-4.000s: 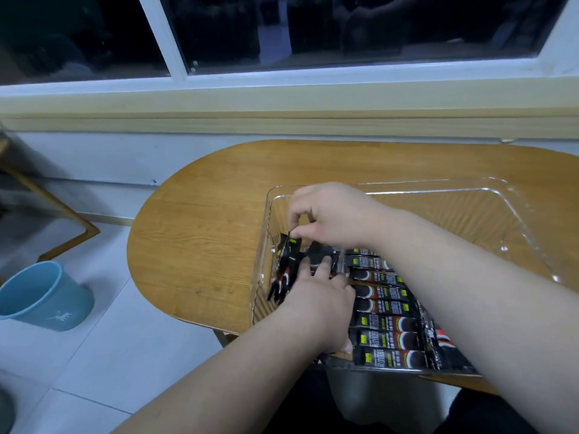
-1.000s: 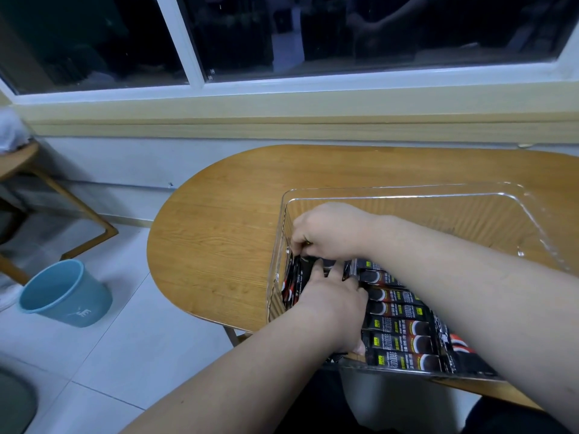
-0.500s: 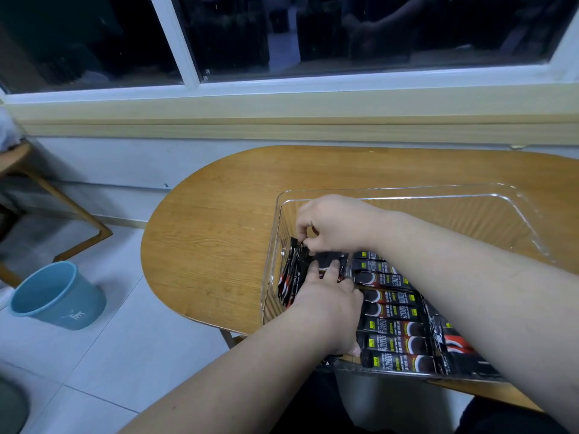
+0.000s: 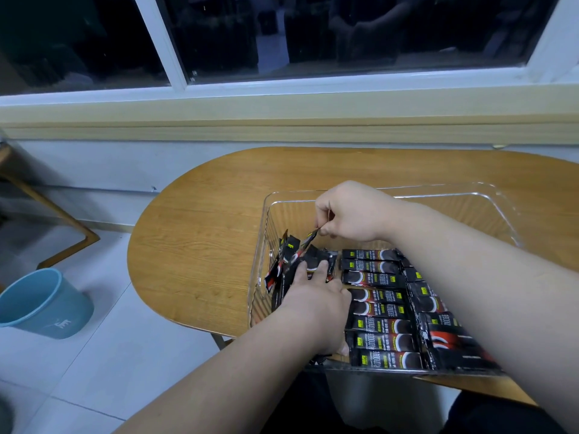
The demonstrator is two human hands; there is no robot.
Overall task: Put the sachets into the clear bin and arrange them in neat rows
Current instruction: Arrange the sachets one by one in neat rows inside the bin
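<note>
A clear bin (image 4: 470,195) sits on the wooden table (image 4: 200,233). Inside it, several black sachets (image 4: 379,308) lie flat in a neat row, with more to their right under my forearm. At the bin's left end a loose bunch of sachets (image 4: 286,261) stands on edge, leaning against the wall. My right hand (image 4: 351,211) pinches the top end of one tilted sachet (image 4: 308,241) from that bunch. My left hand (image 4: 316,296) lies with straight fingers pressing on the sachets next to the bunch.
The far half of the bin holds nothing. A blue waste bucket (image 4: 40,303) stands on the tiled floor at the left. A wooden chair frame (image 4: 47,211) is at the far left. The window sill (image 4: 282,120) runs behind the table.
My right hand has risen a little and now lifts one sachet's end up out of the bunch. My left hand stays pressed on the sachets.
</note>
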